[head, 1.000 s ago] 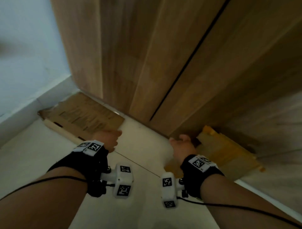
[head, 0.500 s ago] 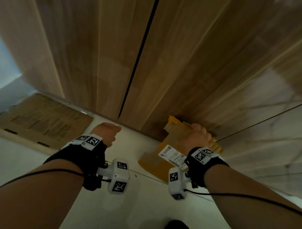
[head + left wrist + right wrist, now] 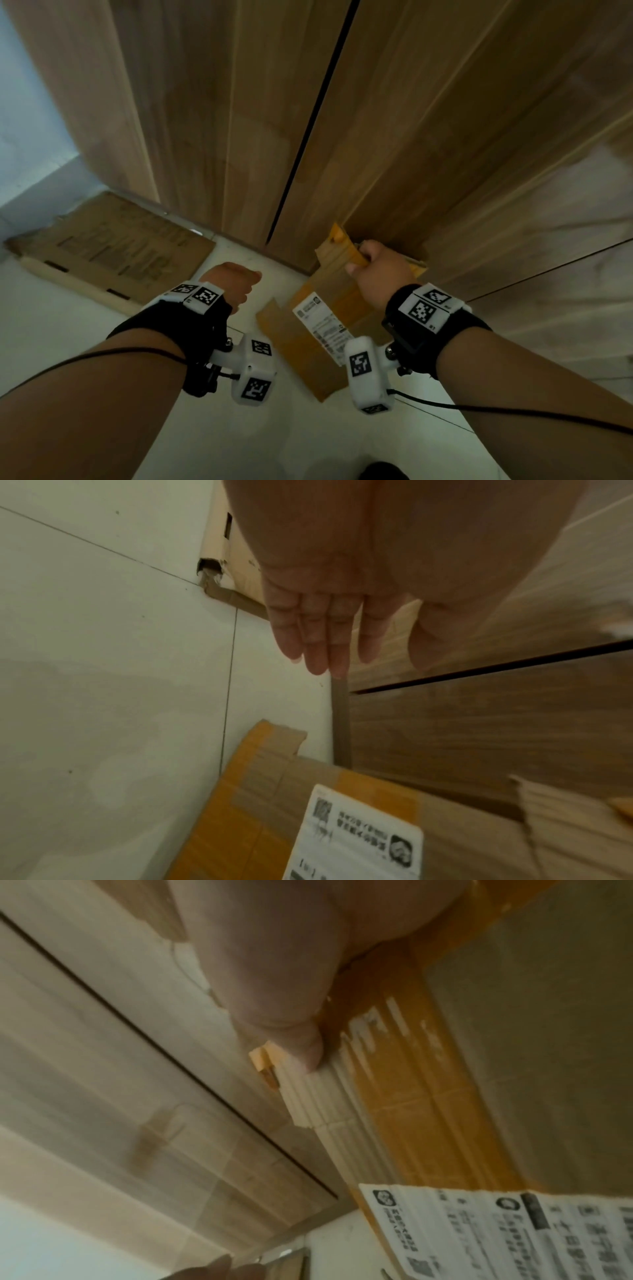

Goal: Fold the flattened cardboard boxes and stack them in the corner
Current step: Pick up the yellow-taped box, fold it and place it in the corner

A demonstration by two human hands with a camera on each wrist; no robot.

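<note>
- Brown cardboard box (image 3: 310, 329), flattened and striped with orange tape, is held tilted above the pale tiled floor (image 3: 68, 342); its upper end is raised near the foot of the wooden cabinet doors (image 3: 394, 137), its lower end hangs closer to the person.
- Right hand (image 3: 378, 274) grips the upper edge of this box, fingers curled over the edge; in the right wrist view the thumb (image 3: 301, 1042) presses on the torn, ribbed face beside the orange tape.
- White shipping label (image 3: 323, 329) with dark print is stuck on the box face, below the gripping hand.
- Left hand (image 3: 233, 281) hovers beside the box, to its left, and holds nothing; the left wrist view shows its fingers (image 3: 318, 631) straight and close together, apart from the cardboard.
- Second flattened box (image 3: 113, 246), printed with faded lettering, lies flat on the floor in the corner where the white wall (image 3: 27, 120) meets the cabinet.
- A dark vertical gap (image 3: 308, 130) separates the two cabinet doors directly behind the held box.
- Black wrist straps carry white marker blocks on both forearms.
</note>
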